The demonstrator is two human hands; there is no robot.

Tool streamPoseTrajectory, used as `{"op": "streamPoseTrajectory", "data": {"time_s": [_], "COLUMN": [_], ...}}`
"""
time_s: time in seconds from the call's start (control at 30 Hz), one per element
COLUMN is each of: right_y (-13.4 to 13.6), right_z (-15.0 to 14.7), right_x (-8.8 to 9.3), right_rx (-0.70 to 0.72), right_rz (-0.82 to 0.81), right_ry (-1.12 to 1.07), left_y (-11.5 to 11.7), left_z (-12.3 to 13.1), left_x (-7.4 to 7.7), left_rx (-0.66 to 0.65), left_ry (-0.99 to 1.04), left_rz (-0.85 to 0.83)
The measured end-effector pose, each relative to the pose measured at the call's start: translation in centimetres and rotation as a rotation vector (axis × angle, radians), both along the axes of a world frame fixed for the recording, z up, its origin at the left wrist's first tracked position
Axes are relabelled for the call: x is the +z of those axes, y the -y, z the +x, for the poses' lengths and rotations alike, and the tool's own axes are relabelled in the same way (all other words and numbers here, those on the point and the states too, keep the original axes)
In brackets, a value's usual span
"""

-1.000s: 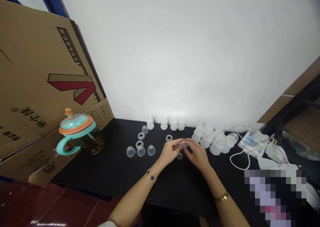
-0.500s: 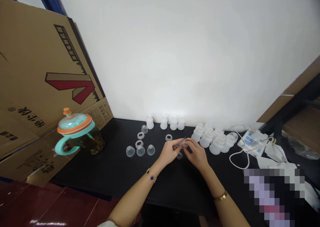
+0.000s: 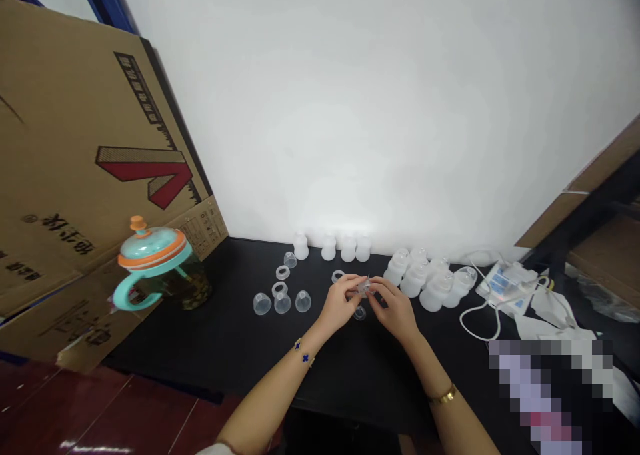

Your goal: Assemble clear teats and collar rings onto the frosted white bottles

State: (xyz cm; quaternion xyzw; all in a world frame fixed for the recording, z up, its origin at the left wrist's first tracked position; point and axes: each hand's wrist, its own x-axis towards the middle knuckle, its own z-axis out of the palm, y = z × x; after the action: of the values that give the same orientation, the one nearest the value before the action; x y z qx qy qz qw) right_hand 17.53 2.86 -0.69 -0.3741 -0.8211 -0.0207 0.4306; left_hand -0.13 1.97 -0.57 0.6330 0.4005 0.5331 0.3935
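Observation:
Over the middle of the black table, my left hand (image 3: 341,305) and my right hand (image 3: 395,309) meet, fingers pinched round a small clear piece that looks like a bottle teat (image 3: 365,285). Fingertips cover much of it, so I cannot tell whether a collar ring is around it. Just below lies another clear teat (image 3: 359,313). A white collar ring (image 3: 338,276) rests beyond my left hand, partly covered by it. Right of my right hand stands a group of several assembled baby bottles (image 3: 414,279) with clear domed caps.
Several open bottle bodies (image 3: 329,247) stand along the wall. Clear domed caps (image 3: 303,301) and collar rings (image 3: 283,272) lie on the left. A lidded jug (image 3: 160,265) stands by a large carton (image 3: 65,141). A white cable (image 3: 475,338) and papers lie right.
Both hands stay almost in place, with slight finger movement on the clear piece. The whole view has shifted a little; the things on the table are unmoved.

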Motion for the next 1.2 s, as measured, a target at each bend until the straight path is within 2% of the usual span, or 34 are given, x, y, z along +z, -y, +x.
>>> {"op": "streamPoseTrajectory", "data": {"time_s": [0.23,0.7,0.97,1.2], "right_y": [0.2,0.8,1.0,1.0], "right_z": [-0.1,-0.5,-0.7,-0.7], "right_x": [0.0,0.1,0.2,0.1], "right_rx": [0.037,0.091,0.094,0.096], "right_rz": [-0.067,-0.085,-0.074,-0.072], "right_ry": [-0.034,-0.059,-0.052,-0.032], "left_y": [-0.3,-0.1,-0.3,-0.3], "left_z": [0.1,0.2,0.1,0.0], "left_x": [-0.4,-0.1,0.1,0.2], "left_rx": [-0.011,0.050,0.036,0.024], "left_ry": [0.087,0.068,0.208,0.266], "left_rz": [-0.033,-0.114,-0.233,-0.250]}}
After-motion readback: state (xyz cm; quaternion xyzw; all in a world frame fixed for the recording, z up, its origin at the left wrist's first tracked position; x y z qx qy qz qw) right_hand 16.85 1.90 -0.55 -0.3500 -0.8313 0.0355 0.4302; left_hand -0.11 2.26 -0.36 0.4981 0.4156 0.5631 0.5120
